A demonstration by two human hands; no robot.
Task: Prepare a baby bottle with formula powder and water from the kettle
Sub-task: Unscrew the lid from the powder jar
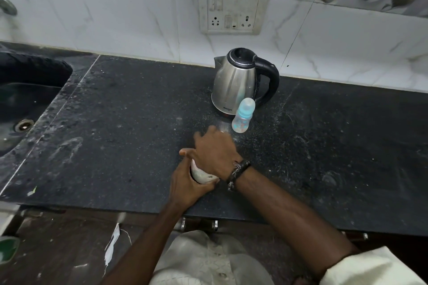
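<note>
Hands are meeting over a small white jar (pixel 203 176) near the front edge of the dark desk (pixel 115 122). The left hand (pixel 187 183) is wrapping around the jar's side, clamped on it, while the right hand (pixel 214 152) is lying across its top, fingers curled over the lid area and gripping there; a braided band (pixel 237 172) is sitting on that wrist. The baby bottle (pixel 243 115), capped and upright, is standing farther back toward the middle of the desk, just in front of the steel kettle (pixel 238 81), which is sitting near the rear edge below the wall socket (pixel 231 9). A sink (pixel 27 90) is occupying the left end.
</note>
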